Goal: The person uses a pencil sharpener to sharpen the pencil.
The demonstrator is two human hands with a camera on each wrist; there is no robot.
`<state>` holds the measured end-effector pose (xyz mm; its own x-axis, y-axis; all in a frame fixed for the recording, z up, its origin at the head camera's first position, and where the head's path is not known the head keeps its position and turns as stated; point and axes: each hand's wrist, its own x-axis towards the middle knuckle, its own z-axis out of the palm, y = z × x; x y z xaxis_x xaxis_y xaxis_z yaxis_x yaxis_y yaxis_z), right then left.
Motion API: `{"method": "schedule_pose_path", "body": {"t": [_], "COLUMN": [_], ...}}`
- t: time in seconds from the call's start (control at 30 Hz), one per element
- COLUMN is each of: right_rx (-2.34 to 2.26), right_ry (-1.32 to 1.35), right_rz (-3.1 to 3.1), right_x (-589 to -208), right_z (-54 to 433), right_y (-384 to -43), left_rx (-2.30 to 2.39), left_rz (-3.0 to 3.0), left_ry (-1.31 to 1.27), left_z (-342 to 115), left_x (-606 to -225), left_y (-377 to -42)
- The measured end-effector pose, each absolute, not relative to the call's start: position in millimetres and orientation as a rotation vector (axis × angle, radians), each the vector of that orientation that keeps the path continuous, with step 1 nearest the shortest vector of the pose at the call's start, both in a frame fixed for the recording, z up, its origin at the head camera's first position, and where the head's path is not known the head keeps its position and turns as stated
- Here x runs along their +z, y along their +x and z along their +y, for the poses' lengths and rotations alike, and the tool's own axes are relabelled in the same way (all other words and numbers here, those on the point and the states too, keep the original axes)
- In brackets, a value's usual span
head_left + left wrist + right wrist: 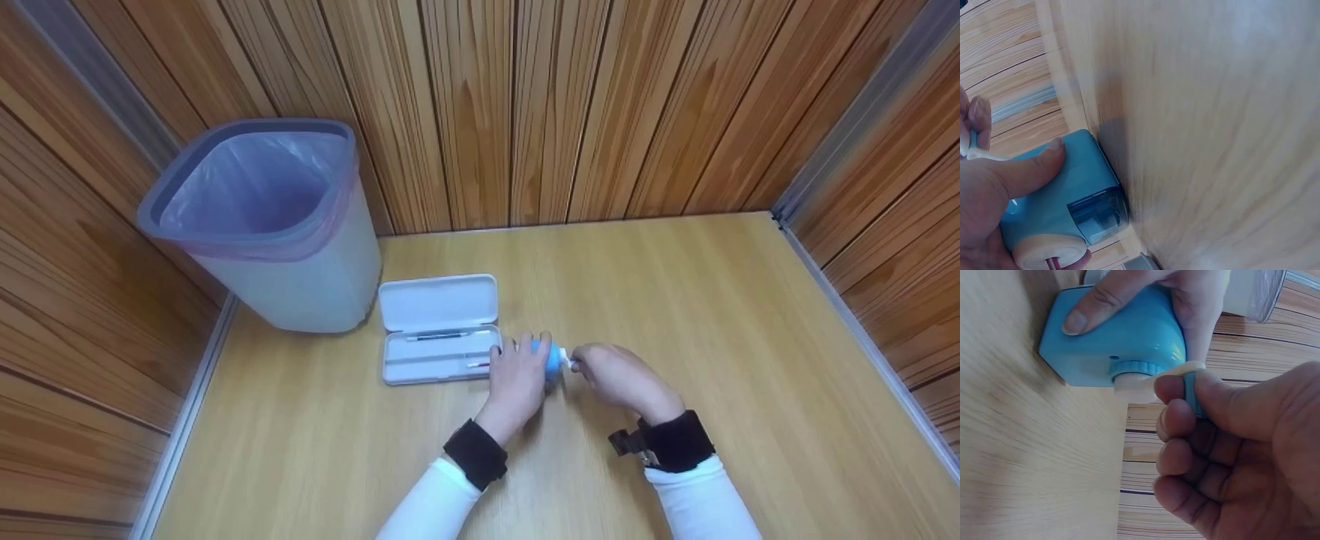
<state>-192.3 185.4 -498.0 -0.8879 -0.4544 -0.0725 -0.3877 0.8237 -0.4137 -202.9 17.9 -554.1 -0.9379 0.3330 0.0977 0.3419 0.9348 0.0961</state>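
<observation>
A light-blue crank pencil sharpener (554, 361) rests on the table, gripped from above by my left hand (517, 379). In the left wrist view its dark see-through shavings drawer (1099, 214) shows, and the thumb lies along the blue body. A red pencil (1053, 263) sticks into the round cream holder at one end. At the opposite end, my right hand (621, 375) pinches the blue knob (1191, 395) of the white crank (1171, 373) between thumb and forefinger. The other right fingers are curled. The pencil's tip is hidden inside the sharpener.
Just left of the sharpener lies an open white pencil case (439, 301), with a dark pen (442, 335) in its tray. A lined waste bin (300, 292) stands at the back left. Wood-panelled walls (480, 112) enclose the table (675, 285) behind and at both sides.
</observation>
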Motion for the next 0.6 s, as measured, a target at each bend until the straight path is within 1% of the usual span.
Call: {"method": "schedule_pose_path", "body": {"t": [0.13, 0.4, 0.6], "right_rx": [-0.593, -0.658, -0.656], "right_ry": [-0.682, -0.634, -0.668], "right_rz": [2.873, 2.872, 2.916], "right_x": [-496.4, -494.1, -496.4], "right_z": [186.1, 186.9, 187.3], "right_y": [-196.3, -205.1, -210.7], "left_rx": [-0.168, -0.175, -0.177], "left_rz": [-2.985, -2.968, -2.897], "left_ry": [-0.548, -0.558, -0.568], "left_z": [17.5, 16.8, 16.0], "left_x": [-554.1, -554.6, -556.0], "left_y": [-202.6, -204.1, -202.6]}}
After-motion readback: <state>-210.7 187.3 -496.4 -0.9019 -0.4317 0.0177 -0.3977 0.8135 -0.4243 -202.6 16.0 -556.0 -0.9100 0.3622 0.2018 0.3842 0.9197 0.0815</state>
